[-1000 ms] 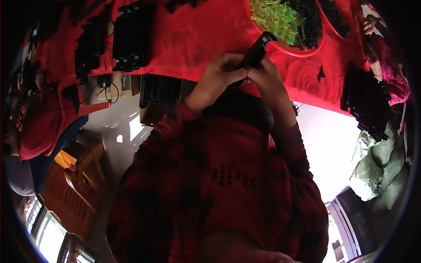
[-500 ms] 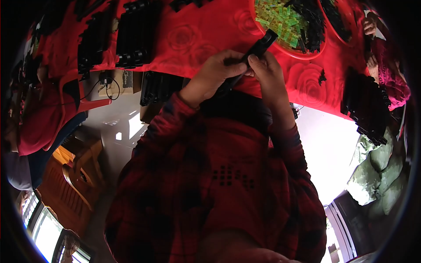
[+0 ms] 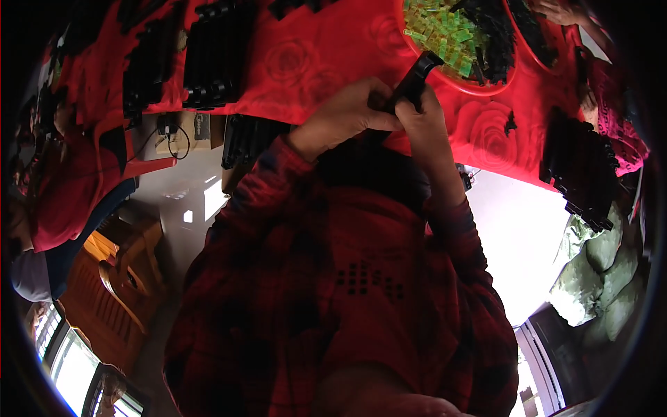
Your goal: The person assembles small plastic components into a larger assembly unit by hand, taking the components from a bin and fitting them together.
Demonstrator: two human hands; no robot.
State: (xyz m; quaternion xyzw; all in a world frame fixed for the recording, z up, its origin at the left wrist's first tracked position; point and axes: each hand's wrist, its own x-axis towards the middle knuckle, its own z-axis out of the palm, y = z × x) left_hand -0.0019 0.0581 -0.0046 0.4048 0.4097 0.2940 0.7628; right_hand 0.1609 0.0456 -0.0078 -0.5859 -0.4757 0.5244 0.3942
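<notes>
A long black plastic part [image 3: 417, 75] slants up and to the right between my hands, held over the front edge of the red-covered table [image 3: 299, 52]. My left hand [image 3: 347, 111] is closed around its lower stretch. From the other side my right hand [image 3: 425, 119] grips it, thumb along the near face. The part's far end reaches the near rim of a red bowl [image 3: 486, 91]. Inside that bowl lie clear yellow-green pieces [image 3: 441, 35] on the left and thin black pieces [image 3: 495, 48] on the right. My fingers hide the part's lower end.
Stacks of black parts [image 3: 212, 59] stand at the left of the table, and another pile [image 3: 580, 163] at the right edge. A small black scrap [image 3: 511, 123] lies near the bowl. A co-worker's hand [image 3: 561, 12] is at the far right. Sacks [image 3: 601, 278] and a wooden chair [image 3: 114, 299] flank me.
The black part has turned slightly in my hands, and my left hand has shifted its hold. At the far right, a co-worker's hand has moved farther up the table.
</notes>
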